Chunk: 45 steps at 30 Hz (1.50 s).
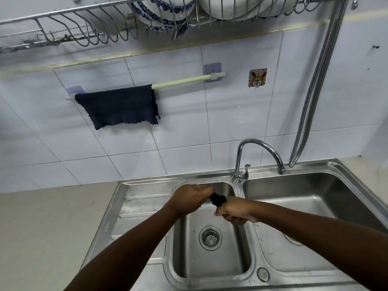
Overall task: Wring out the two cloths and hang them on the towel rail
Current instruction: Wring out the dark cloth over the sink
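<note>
A dark navy cloth (pixel 117 107) hangs spread over the left half of the pale towel rail (pixel 186 80) on the tiled wall. A second dark cloth (pixel 218 199) is rolled into a tight twist above the small left basin (pixel 210 259). My left hand (pixel 190 197) grips its left end and my right hand (pixel 236 212) grips its right end, so only a short stretch shows between the fists. The right half of the rail is bare.
A chrome tap (pixel 258 156) stands behind the divider of the steel double sink, spout over the right basin (pixel 304 192). A wire dish rack (pixel 105 24) with bowls hangs overhead. A metal hose (pixel 315 85) runs down the wall at right. A beige counter (pixel 42 227) lies at left.
</note>
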### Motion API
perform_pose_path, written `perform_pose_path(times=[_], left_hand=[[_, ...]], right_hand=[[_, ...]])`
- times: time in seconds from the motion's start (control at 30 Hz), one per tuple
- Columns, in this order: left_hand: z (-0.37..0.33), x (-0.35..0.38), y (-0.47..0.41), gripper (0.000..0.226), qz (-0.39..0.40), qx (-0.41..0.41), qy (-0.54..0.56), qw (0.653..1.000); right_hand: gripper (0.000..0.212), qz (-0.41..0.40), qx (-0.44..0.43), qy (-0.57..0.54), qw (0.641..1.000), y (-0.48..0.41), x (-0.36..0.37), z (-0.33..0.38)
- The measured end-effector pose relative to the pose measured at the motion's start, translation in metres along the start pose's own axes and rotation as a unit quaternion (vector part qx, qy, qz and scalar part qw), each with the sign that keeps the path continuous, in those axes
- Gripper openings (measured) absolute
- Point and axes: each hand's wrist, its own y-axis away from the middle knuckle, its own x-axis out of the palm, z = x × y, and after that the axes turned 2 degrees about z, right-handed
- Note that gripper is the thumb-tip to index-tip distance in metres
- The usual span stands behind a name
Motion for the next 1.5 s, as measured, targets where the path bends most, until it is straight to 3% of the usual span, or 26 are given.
perform_pose_path(times=[0.37,0.5,0.57,0.7,0.77,0.93,1.03,1.2,1.33,1.4,1.43,1.5], left_hand=[[0.001,0.017,-0.002,0.016,0.029,-0.010,0.003,1.000],[-0.008,0.024,-0.006,0.014,0.111,-0.088,0.071,0.987],[-0.020,0.025,-0.005,0.026,0.153,-0.149,0.190,0.958],[-0.023,0.020,0.003,0.039,0.138,-0.220,0.445,0.857],[-0.017,0.016,0.008,0.034,0.118,-0.242,0.492,0.828],[-0.021,0.009,0.017,0.030,0.089,-0.291,0.527,0.793],[-0.027,0.006,0.019,0.024,0.069,-0.318,0.504,0.800],[-0.030,0.003,0.015,0.027,0.061,-0.306,0.412,0.856],[-0.042,-0.018,0.005,0.031,0.026,-0.281,0.471,0.836],[-0.046,-0.028,-0.003,0.032,-0.001,-0.264,0.449,0.854],[-0.048,-0.031,-0.008,0.026,-0.014,-0.257,0.439,0.861],[-0.050,-0.035,-0.013,0.009,-0.041,-0.275,0.460,0.843]], right_hand=[[0.034,0.003,-0.004,-0.027,1.000,-0.003,0.002,-0.012],[0.012,-0.102,-0.073,0.145,0.981,0.003,-0.003,-0.019],[0.014,-0.128,-0.114,0.184,0.968,0.005,-0.006,-0.029],[0.036,-0.154,-0.150,0.093,0.972,0.002,-0.004,-0.048],[0.041,-0.188,-0.183,0.064,0.963,-0.001,-0.002,-0.055],[0.028,-0.311,-0.268,0.059,0.910,0.005,-0.009,-0.052],[0.029,-0.369,-0.286,0.068,0.882,0.008,-0.010,-0.043],[0.042,-0.395,-0.306,0.082,0.862,0.024,-0.014,-0.020],[0.037,-0.381,-0.314,0.076,0.866,0.031,-0.020,0.002],[0.035,-0.368,-0.321,0.088,0.868,0.035,-0.024,0.014],[0.037,-0.357,-0.321,0.101,0.871,0.038,-0.026,0.019],[0.043,-0.346,-0.321,0.126,0.872,0.045,-0.029,0.028]])
